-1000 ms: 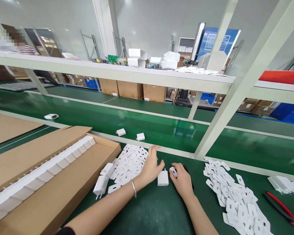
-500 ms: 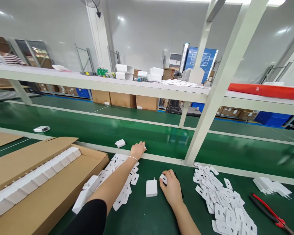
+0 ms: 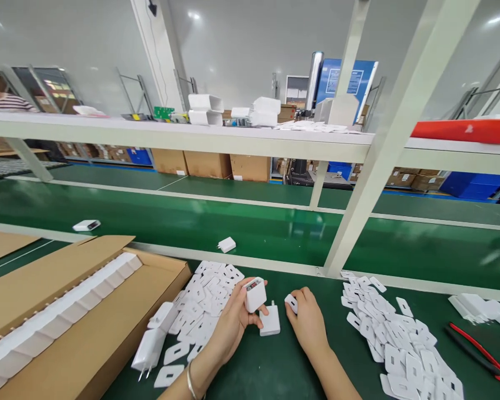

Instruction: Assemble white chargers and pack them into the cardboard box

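My left hand is closed around a white charger, whose uncovered end shows dark and reddish parts inside. My right hand pinches a small white slotted end plate close above the green table. Between the hands, another white charger lies on the table, its upper left corner partly hidden by my left fingers. Beside my left forearm is a spread pile of white slotted plates. A second pile of plates is to the right of my right hand.
At left is an open cardboard box with a white divider; chargers with prongs rest beside it. The green belt carries a charger and another unit. A slanted post rises ahead. Red-handled pliers lie right.
My left hand has come back from the belt toward me, bringing a charger beside the one on the table. My right hand keeps its end plate. The view has shifted slightly.
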`<action>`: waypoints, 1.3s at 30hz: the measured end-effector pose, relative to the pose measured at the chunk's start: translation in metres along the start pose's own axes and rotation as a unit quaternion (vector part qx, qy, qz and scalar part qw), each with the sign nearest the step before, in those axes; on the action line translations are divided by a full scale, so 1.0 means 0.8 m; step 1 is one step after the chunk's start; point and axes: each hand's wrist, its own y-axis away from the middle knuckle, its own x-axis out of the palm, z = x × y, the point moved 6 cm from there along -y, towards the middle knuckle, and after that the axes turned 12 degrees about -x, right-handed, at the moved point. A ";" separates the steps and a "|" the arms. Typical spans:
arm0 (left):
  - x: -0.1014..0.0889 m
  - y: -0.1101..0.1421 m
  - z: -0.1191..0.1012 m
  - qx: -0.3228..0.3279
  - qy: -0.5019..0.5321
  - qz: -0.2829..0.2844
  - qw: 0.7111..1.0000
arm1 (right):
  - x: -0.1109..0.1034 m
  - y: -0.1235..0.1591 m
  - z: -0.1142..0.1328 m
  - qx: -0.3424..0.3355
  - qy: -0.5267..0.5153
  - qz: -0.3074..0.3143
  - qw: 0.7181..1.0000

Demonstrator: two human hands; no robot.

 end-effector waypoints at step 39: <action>0.006 0.030 -0.005 0.119 -0.215 0.127 0.961 | -0.100 0.005 0.089 -0.147 -0.195 -0.189 0.951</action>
